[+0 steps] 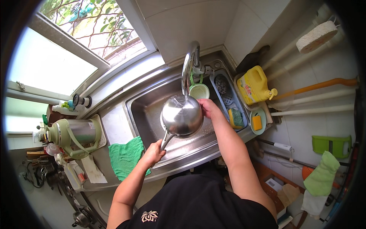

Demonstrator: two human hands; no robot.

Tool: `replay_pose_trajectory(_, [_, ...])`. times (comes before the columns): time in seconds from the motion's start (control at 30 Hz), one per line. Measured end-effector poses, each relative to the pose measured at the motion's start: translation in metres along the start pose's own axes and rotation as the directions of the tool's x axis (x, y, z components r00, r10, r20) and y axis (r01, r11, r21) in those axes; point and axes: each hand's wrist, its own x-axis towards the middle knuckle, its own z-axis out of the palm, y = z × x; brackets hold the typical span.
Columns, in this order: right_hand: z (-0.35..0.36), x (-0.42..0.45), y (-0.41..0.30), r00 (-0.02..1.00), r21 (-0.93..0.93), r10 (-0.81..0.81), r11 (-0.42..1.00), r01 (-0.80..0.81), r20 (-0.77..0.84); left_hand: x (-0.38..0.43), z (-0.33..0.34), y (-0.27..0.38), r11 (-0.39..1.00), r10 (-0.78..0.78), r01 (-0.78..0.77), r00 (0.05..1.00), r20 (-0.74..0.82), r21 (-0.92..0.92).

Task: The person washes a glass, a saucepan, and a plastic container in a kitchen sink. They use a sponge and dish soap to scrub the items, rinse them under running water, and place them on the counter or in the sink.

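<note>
A round stainless steel saucepan [182, 116] is held over the metal sink [143, 114], its rounded outer bottom facing up. Water from the curved chrome faucet [187, 71] runs onto it. My left hand [154, 153] is closed around the pan's handle. At the pan's right rim is my right hand [209, 108], its fingers gripping the edge and partly hidden behind the metal. Just beyond the pan hangs a light green strainer [199, 91]. A green cloth [125, 157] lies on the counter, left of my left hand.
A grey-blue caddy [226, 94] at the sink's right side holds a steel scourer and a sponge [236, 118]. Beside it stand a yellow detergent bottle [253, 86] and a dish [258, 127] with orange soap. A green vacuum flask [75, 134] occupies the left counter.
</note>
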Motion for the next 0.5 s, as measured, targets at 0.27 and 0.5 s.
replay_pose_trajectory(0.27, [0.020, 0.015, -0.031, 0.978, -0.055, 0.189, 0.981, -0.185, 0.085, 0.011, -0.041, 0.037, 0.870, 0.115, -0.042, 0.986, -0.119, 0.491])
replay_pose_trajectory(0.5, [0.026, -0.001, -0.056, 0.979, -0.248, 0.175, 0.958, -0.145, 0.101, 0.034, -0.053, 0.072, 0.780, 0.187, -0.075, 0.975, -0.117, 0.621])
